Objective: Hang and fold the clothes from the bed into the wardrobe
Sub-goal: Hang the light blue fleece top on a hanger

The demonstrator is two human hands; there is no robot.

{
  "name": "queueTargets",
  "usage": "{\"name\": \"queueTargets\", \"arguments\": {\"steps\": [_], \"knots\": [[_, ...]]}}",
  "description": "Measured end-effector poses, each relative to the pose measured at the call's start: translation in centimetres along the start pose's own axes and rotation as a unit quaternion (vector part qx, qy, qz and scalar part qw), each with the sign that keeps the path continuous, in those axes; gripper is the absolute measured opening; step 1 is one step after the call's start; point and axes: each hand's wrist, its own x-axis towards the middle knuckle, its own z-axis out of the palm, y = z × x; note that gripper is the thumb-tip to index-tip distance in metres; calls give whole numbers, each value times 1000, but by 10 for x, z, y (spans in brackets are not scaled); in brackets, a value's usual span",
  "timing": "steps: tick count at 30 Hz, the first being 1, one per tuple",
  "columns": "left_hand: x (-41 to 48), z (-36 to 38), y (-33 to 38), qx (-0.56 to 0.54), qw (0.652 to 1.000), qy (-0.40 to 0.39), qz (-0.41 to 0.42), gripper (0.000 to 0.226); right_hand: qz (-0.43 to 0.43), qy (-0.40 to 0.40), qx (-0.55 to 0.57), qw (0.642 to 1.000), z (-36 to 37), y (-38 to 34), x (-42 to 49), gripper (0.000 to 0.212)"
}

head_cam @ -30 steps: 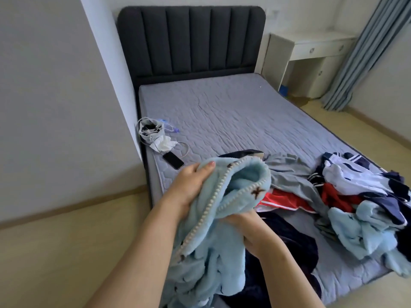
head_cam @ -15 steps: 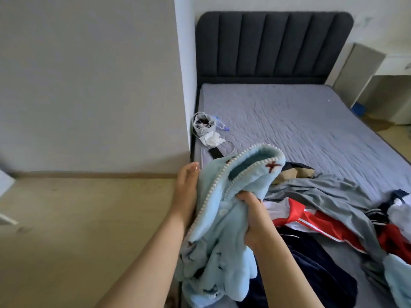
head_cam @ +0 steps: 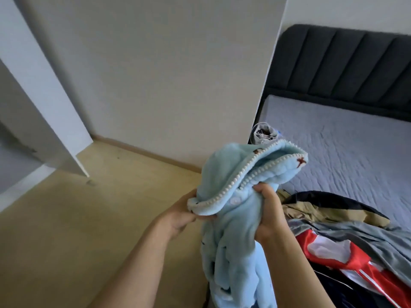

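Observation:
A light blue fleece garment [head_cam: 235,230] with white beaded trim hangs in front of me, above the bed's near left corner. My left hand [head_cam: 182,213] grips its trimmed edge from the left. My right hand [head_cam: 268,213] clutches a bunch of the fleece from the right. More clothes lie piled on the grey bed [head_cam: 347,152] at the lower right: a red and white garment [head_cam: 347,256], a grey one [head_cam: 364,232], a tan one [head_cam: 311,211] and dark navy ones. A white wardrobe panel [head_cam: 46,112] stands at the far left.
A white wall [head_cam: 166,74] juts out beside the dark padded headboard [head_cam: 347,65]. A small grey pouch [head_cam: 264,134] lies on the mattress by the wall. Wooden floor [head_cam: 77,230] stretches from me toward the wardrobe.
My view has swung left, away from the bed toward the floor and the wardrobe. Both hands keep hold of the blue garment, and my left hand has shifted lower onto its trimmed edge.

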Motion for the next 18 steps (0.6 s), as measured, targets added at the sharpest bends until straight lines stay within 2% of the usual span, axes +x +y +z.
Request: {"name": "queueTargets", "arguments": {"steps": [2, 4, 6, 9, 11, 13, 16, 18], "knots": [[-14, -36, 1, -93, 995, 3, -23, 24, 26, -29, -13, 999, 27, 15, 13, 28], [-30, -73, 3, -148, 989, 5, -25, 18, 58, -44, -30, 997, 58, 32, 26, 28], [-43, -111, 9, -137, 990, 16, -23, 15, 74, -53, -48, 995, 92, 50, 42, 26], [-62, -165, 18, -117, 989, 82, -41, 10, 77, -67, -72, 992, 145, 81, 60, 26], [-78, -213, 16, -136, 980, 138, -43, 19, 93, -88, -80, 989, 187, 109, 73, 25], [-91, -245, 17, -216, 954, 201, -46, 19, 94, -109, -84, 986, 214, 127, 82, 24], [-124, -305, 18, -365, 889, 276, -6, 15, 99, -123, -107, 982, 265, 165, 97, 23], [-146, -338, 21, -442, 854, 267, 63, 37, 101, -135, -133, 977, 290, 186, 105, 21]]}}
